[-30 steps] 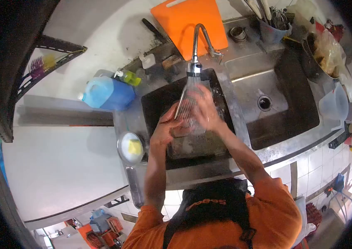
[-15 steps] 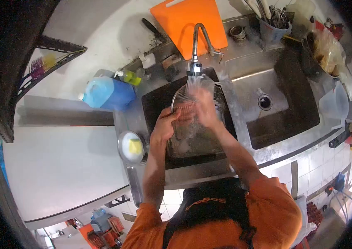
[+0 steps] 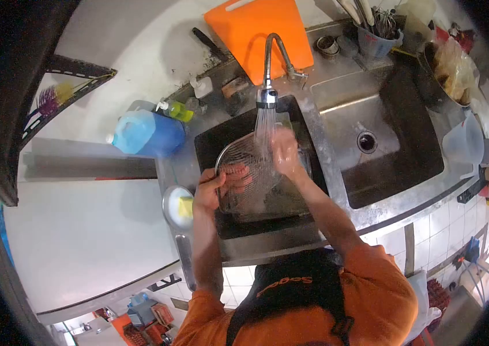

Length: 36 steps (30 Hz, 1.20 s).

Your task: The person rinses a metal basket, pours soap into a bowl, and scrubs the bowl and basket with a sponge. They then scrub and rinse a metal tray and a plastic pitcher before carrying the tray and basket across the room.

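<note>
A round wire-mesh strainer (image 3: 243,153) with a metal rim is tilted over the left sink basin (image 3: 236,229). My left hand (image 3: 210,187) grips its left rim, and the fingers show through the mesh from behind. Water streams from the faucet's spray head (image 3: 267,95) onto the strainer's right part. My wet right hand (image 3: 286,157) is at that side, under the edge of the stream, its fingers blurred by water and motion. Below them, a clear container (image 3: 282,205) sits in the basin.
Left of the basin stand a blue jug (image 3: 146,132), a green soap bottle (image 3: 181,111) and a bowl (image 3: 170,202) with a yellow sponge (image 3: 185,206). An orange cutting board (image 3: 244,34) leans behind the faucet. A second basin (image 3: 371,167) lies right; a utensil bucket (image 3: 376,43) stands behind.
The strainer has moved left and a little down with my left hand, showing more of its mesh. My right hand, strongly blurred before, is slightly lower and clearer.
</note>
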### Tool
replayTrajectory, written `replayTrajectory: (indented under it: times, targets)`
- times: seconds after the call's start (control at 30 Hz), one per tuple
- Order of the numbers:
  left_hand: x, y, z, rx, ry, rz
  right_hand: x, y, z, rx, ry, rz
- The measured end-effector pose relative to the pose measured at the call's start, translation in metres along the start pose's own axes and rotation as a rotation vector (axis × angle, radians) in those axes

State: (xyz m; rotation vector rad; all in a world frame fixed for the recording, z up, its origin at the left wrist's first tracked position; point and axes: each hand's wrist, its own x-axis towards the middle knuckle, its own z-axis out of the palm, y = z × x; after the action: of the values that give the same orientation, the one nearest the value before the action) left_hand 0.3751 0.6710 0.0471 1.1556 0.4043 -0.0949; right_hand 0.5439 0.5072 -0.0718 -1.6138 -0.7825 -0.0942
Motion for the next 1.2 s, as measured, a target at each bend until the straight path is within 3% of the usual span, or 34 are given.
replayTrajectory:
  times: [0.1,0.2,0.33,0.4,0.5,0.57,0.63,0.67,0.7,0.73,0.77,0.83,0.87,0.97,1.0,1.1,1.13,1.2]
  targets:
    - [-0.018,0.007,-0.001,-0.016,0.04,0.039,0.005,-0.032,-0.007,-0.122,0.141,-0.191]
    - [-0.04,0.013,-0.018,-0.005,0.024,0.087,-0.008,-0.017,-0.009,-0.044,-0.069,-0.35]
    - [-0.064,0.0,-0.028,-0.132,0.299,0.346,0.003,0.022,0.009,0.272,0.032,0.151]
    - [-0.068,-0.011,-0.052,-0.244,0.048,0.444,-0.01,0.019,0.02,0.477,0.112,0.391]
    - [-0.072,-0.049,-0.077,-0.408,-0.17,0.423,-0.008,0.014,0.001,0.703,-0.065,0.864]
    - [-0.071,-0.055,-0.074,-0.326,-0.247,0.337,0.005,0.026,-0.014,0.609,-0.175,0.746]
    - [-0.066,-0.023,-0.021,-0.059,-0.285,0.231,0.028,0.032,-0.021,0.459,-0.327,0.633]
    - [-0.048,-0.026,-0.023,-0.055,-0.132,-0.026,0.045,0.031,-0.025,0.358,-0.424,0.575]
    - [-0.027,-0.025,-0.019,0.036,-0.116,-0.088,0.056,0.024,-0.029,0.256,-0.521,0.509]
    - [-0.006,-0.023,-0.015,0.126,-0.106,-0.152,0.063,0.007,-0.027,0.37,-0.472,0.337]
    - [0.011,-0.019,-0.001,0.305,-0.234,-0.026,0.067,-0.008,-0.022,0.247,-0.468,0.145]
    - [0.043,-0.015,0.03,0.221,0.001,-0.094,0.068,-0.031,-0.014,-0.002,-0.444,-0.234]
    - [0.052,-0.013,0.033,0.229,-0.043,-0.075,0.064,-0.037,-0.013,-0.004,-0.498,-0.167]
    - [0.068,-0.012,0.034,0.249,-0.123,-0.019,0.045,-0.04,-0.025,-0.009,0.142,-0.201]
    - [0.073,-0.011,0.033,0.258,-0.114,0.006,0.027,-0.049,-0.023,-0.046,0.138,-0.161]
    - [0.081,-0.013,0.049,0.258,-0.056,0.046,-0.002,-0.027,-0.037,-0.008,-0.059,-0.369]
    - [0.084,-0.014,0.055,0.252,-0.034,0.062,-0.009,0.002,-0.035,-0.005,-0.032,-0.224]
    - [0.087,-0.016,0.056,0.204,0.034,0.023,-0.009,-0.009,-0.04,-0.03,-0.029,-0.288]
